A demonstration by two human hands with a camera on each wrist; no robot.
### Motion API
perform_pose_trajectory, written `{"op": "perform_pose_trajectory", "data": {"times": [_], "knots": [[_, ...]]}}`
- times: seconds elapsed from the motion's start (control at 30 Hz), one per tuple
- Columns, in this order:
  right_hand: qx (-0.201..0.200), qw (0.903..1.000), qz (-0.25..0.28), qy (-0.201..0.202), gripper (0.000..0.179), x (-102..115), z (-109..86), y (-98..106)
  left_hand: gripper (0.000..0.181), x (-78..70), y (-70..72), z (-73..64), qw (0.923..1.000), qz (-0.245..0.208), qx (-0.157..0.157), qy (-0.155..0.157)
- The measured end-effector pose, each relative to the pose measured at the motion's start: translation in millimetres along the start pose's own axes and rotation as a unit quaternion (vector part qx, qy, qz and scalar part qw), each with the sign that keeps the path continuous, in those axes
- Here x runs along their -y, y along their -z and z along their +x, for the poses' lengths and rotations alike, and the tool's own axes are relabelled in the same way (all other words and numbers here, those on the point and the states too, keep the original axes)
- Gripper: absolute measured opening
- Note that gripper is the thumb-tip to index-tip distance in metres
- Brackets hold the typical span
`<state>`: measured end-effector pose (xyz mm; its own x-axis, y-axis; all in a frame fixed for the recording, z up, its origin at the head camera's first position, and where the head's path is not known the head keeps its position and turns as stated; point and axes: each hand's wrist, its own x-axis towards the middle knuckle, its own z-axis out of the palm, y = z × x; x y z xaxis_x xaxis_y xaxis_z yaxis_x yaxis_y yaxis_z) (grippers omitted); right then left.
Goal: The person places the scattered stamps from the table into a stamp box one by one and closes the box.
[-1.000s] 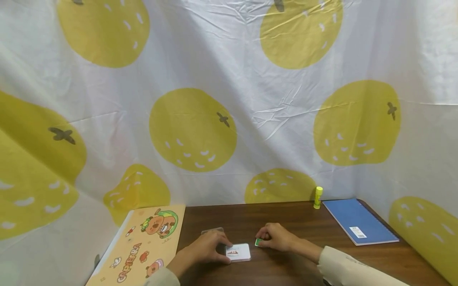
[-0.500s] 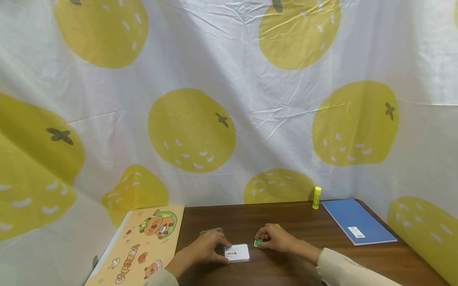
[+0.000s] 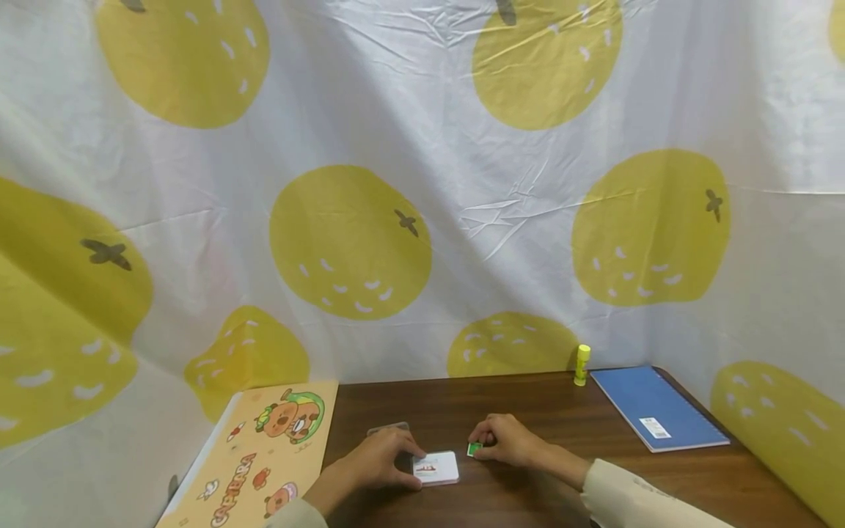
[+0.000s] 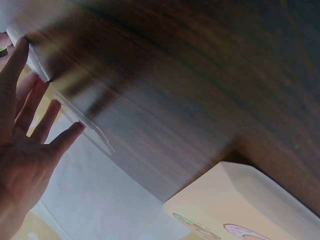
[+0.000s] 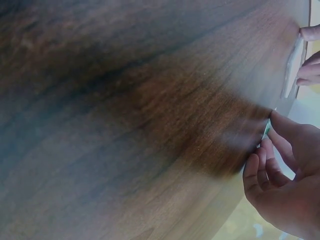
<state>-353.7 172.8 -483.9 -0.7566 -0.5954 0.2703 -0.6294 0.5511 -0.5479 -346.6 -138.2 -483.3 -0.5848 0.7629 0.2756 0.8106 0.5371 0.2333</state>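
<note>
My left hand holds a small stack of white rounded-corner cards on the table, thumb at the near edge and a finger at the far edge. The top card bears a small reddish-brown picture. Behind that hand lies a clear plastic piece, perhaps a lid, with two fingertips at or close to its edge. To the right of the stack, my right hand pinches a small green piece with a white border between thumb and fingers. It is low at the tabletop; the fingers partly cover it.
A tan Capybara box or folder lies at the left of the dark wooden table. A yellow glue stick stands at the back right beside a blue spiral notebook. A fruit-print curtain encloses the back and sides.
The green piece shows slightly more of its face in the right fingers. Otherwise both hands keep their places, and the head view shifts very slightly.
</note>
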Motion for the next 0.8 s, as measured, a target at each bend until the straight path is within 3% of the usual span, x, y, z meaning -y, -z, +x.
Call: {"op": "perform_pose_trajectory", "data": {"times": [0.27, 0.6, 0.8], "knots": [[0.002, 1.0, 0.0, 0.0, 0.016, 0.2, -0.6, -0.5, 0.044, -6.8, 3.0, 1.9, 0.9991, -0.005, 0.015, 0.04], [0.0, 1.0, 0.0, 0.008, 0.013, 3.1, -1.1, -0.2, 0.043, -5.1, 0.4, 2.4, 0.9987, -0.002, 0.018, 0.047], [0.006, 0.9999, 0.0, 0.009, 0.012, 4.6, -1.3, 0.0, 0.043, -4.6, 0.3, 1.3, 0.9993, -0.001, 0.014, 0.035]]}}
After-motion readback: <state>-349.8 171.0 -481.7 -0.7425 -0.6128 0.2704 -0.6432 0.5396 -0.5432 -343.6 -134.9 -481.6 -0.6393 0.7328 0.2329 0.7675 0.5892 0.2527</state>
